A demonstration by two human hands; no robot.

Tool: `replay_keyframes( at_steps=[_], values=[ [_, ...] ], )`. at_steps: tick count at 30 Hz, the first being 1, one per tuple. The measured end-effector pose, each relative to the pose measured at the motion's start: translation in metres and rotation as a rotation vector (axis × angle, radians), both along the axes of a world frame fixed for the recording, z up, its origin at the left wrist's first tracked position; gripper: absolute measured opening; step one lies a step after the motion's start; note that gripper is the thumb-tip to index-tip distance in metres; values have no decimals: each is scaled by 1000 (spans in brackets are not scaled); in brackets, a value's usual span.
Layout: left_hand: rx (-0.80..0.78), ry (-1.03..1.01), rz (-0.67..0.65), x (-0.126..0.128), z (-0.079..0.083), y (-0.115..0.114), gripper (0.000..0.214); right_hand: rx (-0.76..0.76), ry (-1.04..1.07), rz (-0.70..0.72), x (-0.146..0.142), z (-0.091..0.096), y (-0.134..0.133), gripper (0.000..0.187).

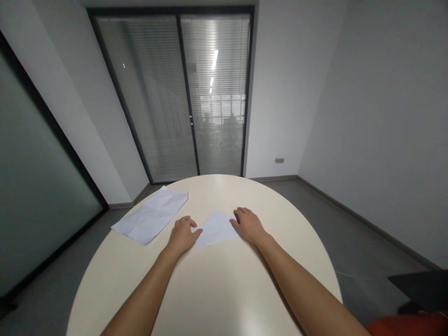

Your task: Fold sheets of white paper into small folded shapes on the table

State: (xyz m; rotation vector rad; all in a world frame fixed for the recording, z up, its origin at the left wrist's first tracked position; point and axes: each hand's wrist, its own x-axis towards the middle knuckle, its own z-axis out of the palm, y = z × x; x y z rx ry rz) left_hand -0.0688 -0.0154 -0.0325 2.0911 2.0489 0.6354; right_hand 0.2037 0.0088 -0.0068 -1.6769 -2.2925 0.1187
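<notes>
A small folded white paper (216,228) lies on the round cream table (217,284) in front of me. My left hand (183,233) rests knuckles up at the paper's left edge, its thumb touching the paper and its fingers curled under. On the paper's right edge my right hand (247,224) lies with its fingers bent and pressed down. Both forearms reach in from the bottom of the view.
A larger creased white sheet (151,215) lies near the table's far left edge. Beyond the table stand glass doors with blinds (182,93). Grey floor surrounds the table, and a dark object (423,287) shows at lower right.
</notes>
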Motion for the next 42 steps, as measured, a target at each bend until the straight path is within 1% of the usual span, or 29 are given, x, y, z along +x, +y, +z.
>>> replay_keyframes(
  at_steps=[5, 11, 17, 22, 27, 31, 35, 39, 42],
  values=[
    [35, -37, -7, 0, -5, 2, 16, 3, 5, 2, 0, 2, -1, 29],
    [92, -112, -61, 2, -2, 0, 10, -18, 17, -48, -2, 5, -2, 29],
    [79, -161, -105, 3, 3, -1, 10, -73, 73, -40, 7, 9, 4, 18],
    [76, -187, -135, 3, 4, -2, 17, -126, 150, 3, 18, 5, 13, 13],
    [47, -158, -157, 3, 4, -1, 20, -133, 213, 2, 22, -1, 19, 28],
    [27, -111, -151, 4, 6, -3, 21, -142, 220, -13, 21, -1, 19, 32],
    [-18, -63, -119, 9, 14, -7, 17, -158, 229, -22, 21, -1, 19, 28],
    [-8, 6, -79, 15, 24, -14, 14, -164, 302, -9, 21, -5, 20, 21],
    [-7, 37, -57, 18, 29, -17, 13, -142, 342, 16, 19, -8, 19, 17]
  ],
)
